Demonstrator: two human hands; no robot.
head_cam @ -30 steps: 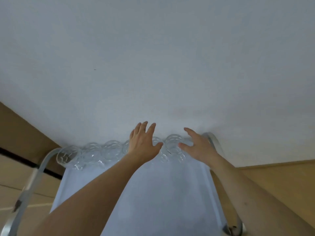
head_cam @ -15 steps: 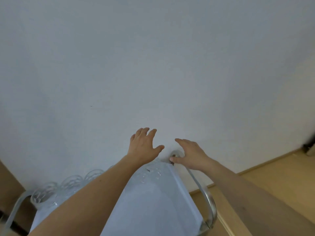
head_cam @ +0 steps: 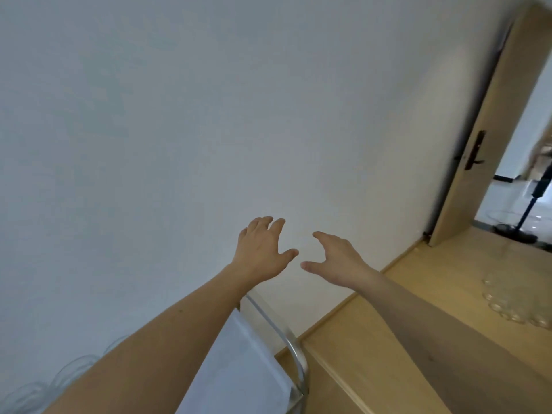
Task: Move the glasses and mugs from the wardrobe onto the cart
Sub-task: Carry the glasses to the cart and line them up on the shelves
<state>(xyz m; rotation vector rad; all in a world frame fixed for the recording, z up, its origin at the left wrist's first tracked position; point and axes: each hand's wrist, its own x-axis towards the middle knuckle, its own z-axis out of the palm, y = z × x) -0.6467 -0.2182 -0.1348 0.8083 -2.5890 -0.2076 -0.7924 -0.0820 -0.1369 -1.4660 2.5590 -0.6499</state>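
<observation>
My left hand (head_cam: 263, 252) and my right hand (head_cam: 334, 258) are both raised in front of the white wall, fingers spread, holding nothing. Below them the cart (head_cam: 294, 351) shows its white top and curved metal rail at the bottom centre. A row of clear glasses (head_cam: 68, 369) stands on the cart against the wall at the lower left, partly hidden behind my left forearm. More clear glasses (head_cam: 507, 306) sit on a wooden surface at the right edge.
The white wall (head_cam: 209, 115) fills most of the view. A wooden door (head_cam: 490, 138) with a dark handle stands open at the upper right. A black stand base (head_cam: 513, 236) rests on the floor beyond the doorway.
The view has swung to the right, away from the cart. Both hands have lifted off the glasses on the cart and now hover empty in front of the wall.
</observation>
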